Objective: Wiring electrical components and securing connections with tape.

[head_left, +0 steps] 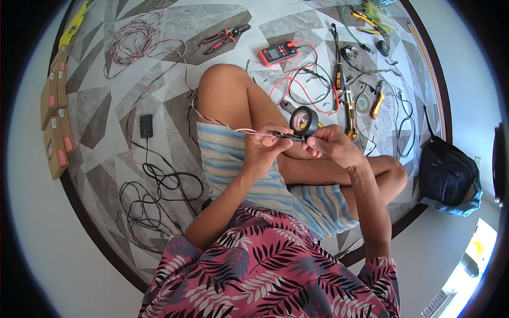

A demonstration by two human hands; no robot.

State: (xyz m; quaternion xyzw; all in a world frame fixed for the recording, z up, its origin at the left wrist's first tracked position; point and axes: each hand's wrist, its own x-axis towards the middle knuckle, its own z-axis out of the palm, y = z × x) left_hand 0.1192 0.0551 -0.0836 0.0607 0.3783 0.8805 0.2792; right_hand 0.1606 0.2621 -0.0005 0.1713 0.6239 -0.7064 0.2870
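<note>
Between my two hands, above my crossed legs, runs a twisted red-and-white wire (237, 129) whose end is wrapped in black tape (286, 136). My left hand (261, 151) is closed on the wire, thumb and fingers pinching it just before and along the wrapped part. At the other end of that wrap, my right hand (335, 147) is closed, its fingertips pinching the black tape. A roll of black electrical tape (304, 121) stands on edge right beside the right fingers. Whether the roll's strip is still joined to the wrap cannot be made out.
Ahead on the tiled floor lie red-handled pliers (225, 38), a red multimeter (278, 53) with leads, a screwdriver (339, 79) and a yellow utility knife (377, 105). Left are a wire coil (135, 42), a black adapter (146, 126) and boxes (57, 139). A black bag (446, 170) sits right.
</note>
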